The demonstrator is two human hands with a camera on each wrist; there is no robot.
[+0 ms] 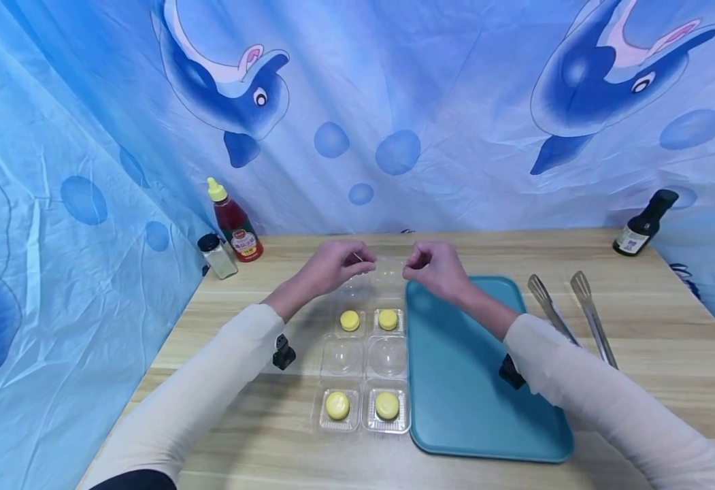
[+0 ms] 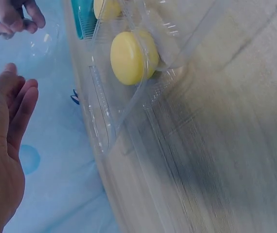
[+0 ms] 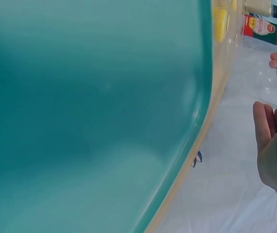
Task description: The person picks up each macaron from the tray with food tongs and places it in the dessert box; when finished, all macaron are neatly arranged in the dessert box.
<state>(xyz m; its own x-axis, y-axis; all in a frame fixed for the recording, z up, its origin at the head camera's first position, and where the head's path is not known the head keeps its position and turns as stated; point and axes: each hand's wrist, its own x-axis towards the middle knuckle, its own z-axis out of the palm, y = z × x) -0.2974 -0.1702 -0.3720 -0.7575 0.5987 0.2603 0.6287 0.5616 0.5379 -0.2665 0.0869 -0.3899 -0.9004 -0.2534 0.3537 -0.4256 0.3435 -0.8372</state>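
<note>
My left hand (image 1: 340,265) and right hand (image 1: 435,269) face each other above the back of the table. Between their fingertips is a clear plastic lid (image 1: 389,271), pinched at either side; its domed shape also shows in the left wrist view. Just below the hands, two yellow macarons (image 1: 350,320) sit in clear boxes, the right one a macaron (image 1: 388,319) beside the tray. Nearer the front, another macaron (image 1: 337,405) and a macaron (image 1: 387,405) rest in clear boxes with domed lids (image 1: 387,356) folded back behind them. The lid's edges are hard to make out.
A teal tray (image 1: 473,381) lies right of the boxes, under my right forearm. Metal tongs (image 1: 594,320) lie beyond it. A dark bottle (image 1: 645,223) stands at the back right; a red sauce bottle (image 1: 237,224) and a shaker (image 1: 218,256) are at the back left.
</note>
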